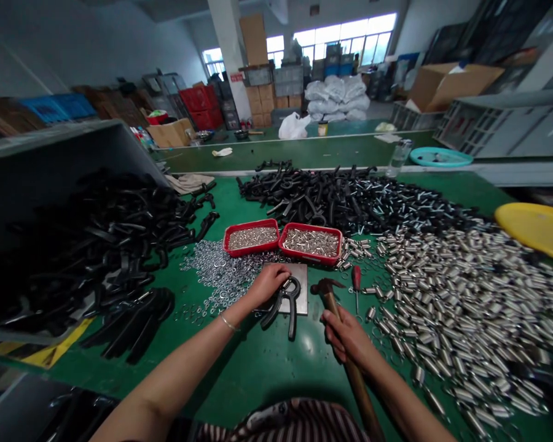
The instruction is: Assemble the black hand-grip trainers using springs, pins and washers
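My left hand point(270, 282) has its fingers closed at the top of a black hand grip strengthener point(292, 314). The strengthener's two handles spread towards me, its upper part resting over a square metal plate point(301, 288). What exactly the fingertips pinch there is partly hidden. In my right hand point(348, 336) is a claw hammer point(330, 302), gripped around its wooden handle. Its head is just right of the plate, apart from the strengthener. Close to the hammer head lies a red-handled screwdriver point(356, 279).
Two red trays point(311, 256) of small metal pins stand behind the plate. Metal nuts or rings point(212, 270) spread to the left, a pile of springs point(447, 307) to the right. Black handles fill a grey crate point(138, 147); more black parts point(322, 196) lie behind.
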